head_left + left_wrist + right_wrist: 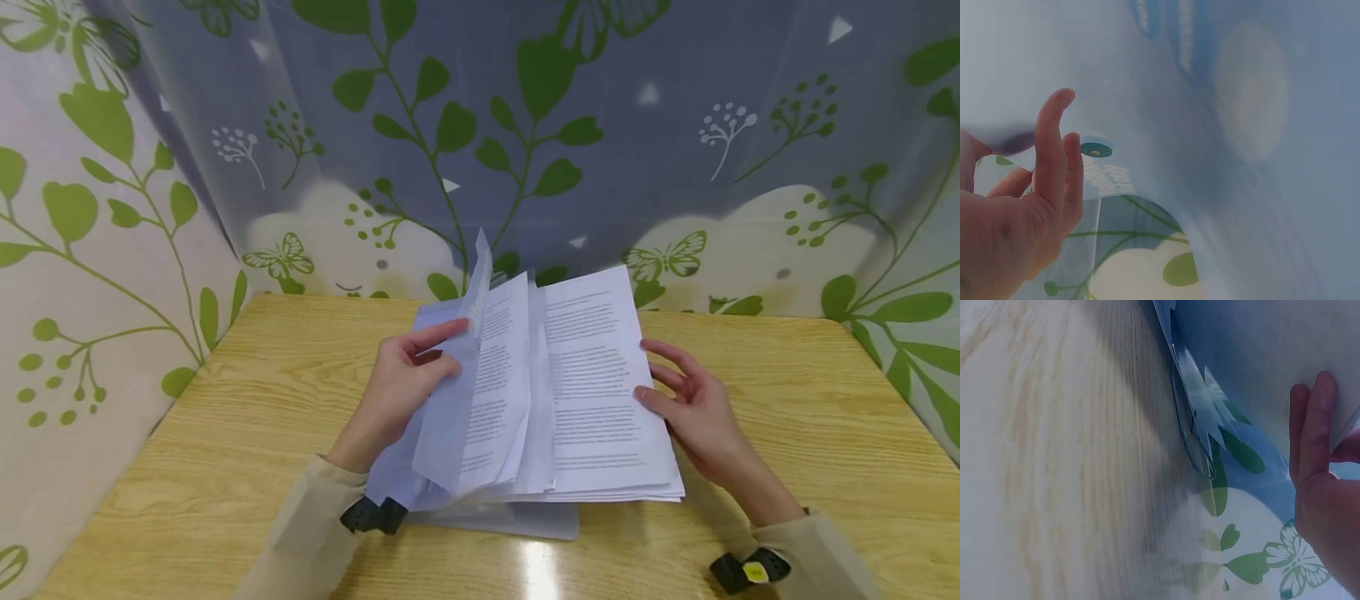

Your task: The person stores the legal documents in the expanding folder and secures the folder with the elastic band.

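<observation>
A translucent plastic document folder (450,425) stands partly opened over the table, with several printed sheets (592,375) fanned out of it. My left hand (408,375) holds the folder's raised front flap at its left side, thumb and index finger at the plastic. Close up in the left wrist view, a teal snap button (1096,149) shows on the flap beside the fingers. On the right, my right hand (697,408) pinches the right edge of the sheets, thumb in front and fingers behind. In the right wrist view those fingers (1319,419) lie against the back of the paper.
The wood-grain table (810,417) extends on both sides of the folder. Behind it hangs a leaf-patterned curtain (645,167). Part of the folder's clear lower edge (517,521) lies below the sheets. A thin dark loop (1179,412) shows beside the plastic in the right wrist view.
</observation>
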Demonstrator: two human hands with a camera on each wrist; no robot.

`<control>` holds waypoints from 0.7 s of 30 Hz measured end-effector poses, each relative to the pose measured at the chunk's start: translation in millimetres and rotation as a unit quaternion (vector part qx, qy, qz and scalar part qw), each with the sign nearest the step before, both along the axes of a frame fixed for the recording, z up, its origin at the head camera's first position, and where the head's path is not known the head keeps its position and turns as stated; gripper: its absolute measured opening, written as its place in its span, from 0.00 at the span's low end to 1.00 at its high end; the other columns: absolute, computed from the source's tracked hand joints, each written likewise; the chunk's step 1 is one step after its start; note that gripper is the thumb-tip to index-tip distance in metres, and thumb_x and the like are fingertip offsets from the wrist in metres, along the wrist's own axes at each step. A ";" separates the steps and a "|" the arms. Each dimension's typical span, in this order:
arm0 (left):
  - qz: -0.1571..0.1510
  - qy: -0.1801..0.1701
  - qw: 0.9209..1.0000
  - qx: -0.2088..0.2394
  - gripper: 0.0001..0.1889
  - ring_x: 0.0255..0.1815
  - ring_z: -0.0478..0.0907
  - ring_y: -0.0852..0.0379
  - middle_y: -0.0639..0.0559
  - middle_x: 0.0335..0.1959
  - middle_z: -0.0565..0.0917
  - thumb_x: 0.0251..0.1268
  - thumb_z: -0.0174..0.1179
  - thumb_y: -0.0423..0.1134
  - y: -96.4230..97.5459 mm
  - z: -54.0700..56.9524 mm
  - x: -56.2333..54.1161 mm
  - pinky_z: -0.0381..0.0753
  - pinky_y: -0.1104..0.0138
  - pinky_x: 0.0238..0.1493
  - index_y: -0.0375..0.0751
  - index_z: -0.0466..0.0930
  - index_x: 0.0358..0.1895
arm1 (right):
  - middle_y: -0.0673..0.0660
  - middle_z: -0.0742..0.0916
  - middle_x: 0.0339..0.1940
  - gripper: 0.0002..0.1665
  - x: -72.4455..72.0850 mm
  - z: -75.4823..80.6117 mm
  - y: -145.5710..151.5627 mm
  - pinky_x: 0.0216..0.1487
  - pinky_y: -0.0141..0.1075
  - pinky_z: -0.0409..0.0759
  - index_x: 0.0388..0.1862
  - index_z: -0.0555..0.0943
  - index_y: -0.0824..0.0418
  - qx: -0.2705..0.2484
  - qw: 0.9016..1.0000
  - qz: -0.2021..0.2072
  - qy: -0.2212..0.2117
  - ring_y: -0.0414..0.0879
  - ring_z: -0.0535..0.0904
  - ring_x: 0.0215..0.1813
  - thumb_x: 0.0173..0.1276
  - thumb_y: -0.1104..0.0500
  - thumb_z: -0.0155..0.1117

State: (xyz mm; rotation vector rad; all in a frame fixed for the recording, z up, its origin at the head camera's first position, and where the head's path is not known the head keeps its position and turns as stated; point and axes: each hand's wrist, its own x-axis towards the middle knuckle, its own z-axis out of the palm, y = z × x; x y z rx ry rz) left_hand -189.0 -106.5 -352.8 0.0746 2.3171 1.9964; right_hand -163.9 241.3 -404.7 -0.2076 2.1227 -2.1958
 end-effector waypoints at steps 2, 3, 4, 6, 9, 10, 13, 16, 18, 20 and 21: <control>0.002 0.000 1.000 0.000 0.26 0.41 0.80 0.57 0.45 0.64 0.83 0.59 0.59 0.27 0.1 -0.1 -0.1 0.79 0.72 0.40 0.45 0.84 0.63 | 0.42 0.85 0.57 0.39 -0.5 0.3 -2.3 0.42 0.36 0.88 0.79 0.62 0.57 0.001 1.000 0.002 0.000 0.41 0.89 0.46 0.73 0.67 0.63; 0.002 0.000 1.000 0.000 0.26 0.41 0.80 0.57 0.45 0.64 0.83 0.59 0.59 0.26 0.2 -0.2 -0.1 0.79 0.72 0.40 0.45 0.84 0.63 | 0.43 0.85 0.57 0.39 -0.8 0.5 -3.5 0.42 0.36 0.89 0.79 0.62 0.57 0.003 1.000 0.003 -0.001 0.41 0.89 0.46 0.73 0.66 0.63; 0.002 0.000 1.000 0.001 0.26 0.41 0.80 0.57 0.45 0.64 0.83 0.59 0.59 0.26 0.4 -0.1 -0.1 0.78 0.73 0.40 0.45 0.84 0.63 | 0.43 0.85 0.57 0.39 -1.1 0.7 -4.8 0.42 0.36 0.89 0.79 0.62 0.57 0.005 1.000 0.004 -0.002 0.41 0.89 0.46 0.73 0.66 0.63; 0.002 0.000 1.000 0.001 0.26 0.41 0.80 0.58 0.45 0.64 0.83 0.59 0.59 0.26 0.8 0.0 -0.2 0.78 0.73 0.40 0.45 0.84 0.63 | 0.43 0.84 0.58 0.39 -1.8 1.0 -7.3 0.43 0.36 0.89 0.79 0.61 0.56 0.010 1.000 0.006 -0.005 0.41 0.89 0.46 0.73 0.66 0.64; 0.003 -0.001 1.000 0.000 0.26 0.41 0.79 0.58 0.45 0.64 0.82 0.60 0.59 0.26 -0.3 0.4 0.1 0.78 0.73 0.40 0.45 0.84 0.63 | 0.43 0.84 0.58 0.39 -3.3 1.2 -12.2 0.43 0.37 0.89 0.80 0.61 0.56 0.015 1.000 0.010 -0.012 0.41 0.89 0.46 0.73 0.65 0.63; 0.003 -0.001 1.000 0.000 0.26 0.41 0.79 0.58 0.45 0.64 0.82 0.60 0.59 0.27 -0.2 0.3 0.0 0.78 0.73 0.40 0.45 0.84 0.63 | 0.43 0.84 0.58 0.40 -3.4 1.2 -13.2 0.43 0.37 0.89 0.80 0.61 0.56 0.017 1.000 0.010 -0.014 0.41 0.89 0.46 0.73 0.65 0.63; 0.001 0.001 1.000 0.001 0.26 0.41 0.80 0.58 0.45 0.65 0.82 0.60 0.60 0.27 -0.1 0.0 0.0 0.77 0.73 0.40 0.45 0.84 0.63 | 0.43 0.84 0.58 0.40 -3.7 0.5 -15.4 0.42 0.38 0.89 0.80 0.61 0.56 0.020 1.000 0.008 -0.019 0.41 0.89 0.45 0.73 0.65 0.63; 0.001 0.002 1.000 0.002 0.26 0.41 0.80 0.58 0.46 0.65 0.82 0.59 0.60 0.27 -0.3 -0.6 -0.1 0.77 0.73 0.40 0.45 0.84 0.63 | 0.43 0.84 0.58 0.39 -4.1 -0.6 -17.1 0.42 0.38 0.89 0.80 0.61 0.56 0.022 0.999 0.007 -0.022 0.41 0.89 0.45 0.73 0.66 0.63; 0.000 0.004 1.000 0.003 0.26 0.41 0.79 0.58 0.46 0.65 0.83 0.59 0.60 0.27 -0.3 -0.4 0.1 0.77 0.74 0.40 0.44 0.84 0.63 | 0.43 0.83 0.58 0.39 -4.3 -1.3 -18.2 0.42 0.38 0.89 0.80 0.61 0.57 0.023 0.999 0.007 -0.022 0.41 0.89 0.46 0.73 0.66 0.63; 0.000 0.005 1.000 0.002 0.26 0.41 0.79 0.58 0.46 0.65 0.82 0.59 0.60 0.27 -0.4 -0.5 0.3 0.77 0.74 0.40 0.44 0.84 0.63 | 0.43 0.83 0.58 0.39 -4.4 -1.9 -19.3 0.42 0.39 0.89 0.80 0.61 0.57 0.022 0.999 0.008 -0.024 0.42 0.89 0.46 0.73 0.66 0.63; 0.000 0.006 1.000 0.001 0.26 0.42 0.79 0.57 0.46 0.65 0.82 0.60 0.60 0.27 -0.4 -0.2 0.6 0.77 0.74 0.40 0.44 0.84 0.63 | 0.44 0.83 0.58 0.39 -4.4 -2.1 -19.8 0.42 0.39 0.89 0.80 0.61 0.56 0.023 0.999 0.009 -0.024 0.42 0.89 0.46 0.73 0.66 0.63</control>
